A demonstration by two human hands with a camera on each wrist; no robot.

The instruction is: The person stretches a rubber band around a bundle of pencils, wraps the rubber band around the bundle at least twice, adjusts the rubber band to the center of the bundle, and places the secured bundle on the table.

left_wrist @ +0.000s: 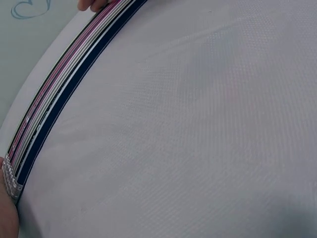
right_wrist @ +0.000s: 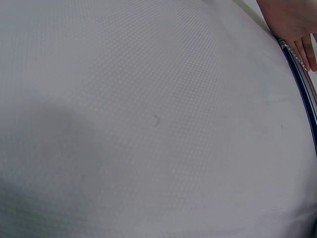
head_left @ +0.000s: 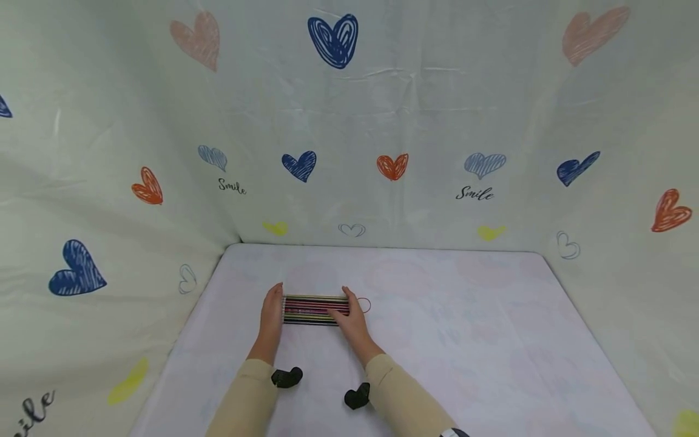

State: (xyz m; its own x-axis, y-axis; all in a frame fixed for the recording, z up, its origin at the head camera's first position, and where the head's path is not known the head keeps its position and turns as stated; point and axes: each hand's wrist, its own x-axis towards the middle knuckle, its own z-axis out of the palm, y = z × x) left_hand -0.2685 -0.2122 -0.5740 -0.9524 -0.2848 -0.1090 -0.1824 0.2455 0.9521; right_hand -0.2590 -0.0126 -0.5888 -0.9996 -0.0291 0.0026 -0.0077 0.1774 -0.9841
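A flat row of several pencils (head_left: pixel 308 311) in dark, pink, white and yellow-green lies side by side on the white table. Their silvery ends (left_wrist: pixel 11 179) point left. Against those ends my left hand (head_left: pixel 271 314) presses with straight fingers. At the other end my right hand (head_left: pixel 355 325) holds the pencils, thumb laid across the top and fingers around the right side. A thin red loop (head_left: pixel 370 306) shows just beyond the right hand; whether it touches the pencils is hidden. The left hand (right_wrist: pixel 294 20) appears again at the right wrist view's top corner.
The white table (head_left: pixel 464 340) spreads around the hands, widest to the right. Cloth walls (head_left: pixel 426 121) printed with hearts rise behind it and along both sides. A dark camera piece (head_left: pixel 287 377) sits at the left wrist, another camera piece (head_left: pixel 357 396) at the right.
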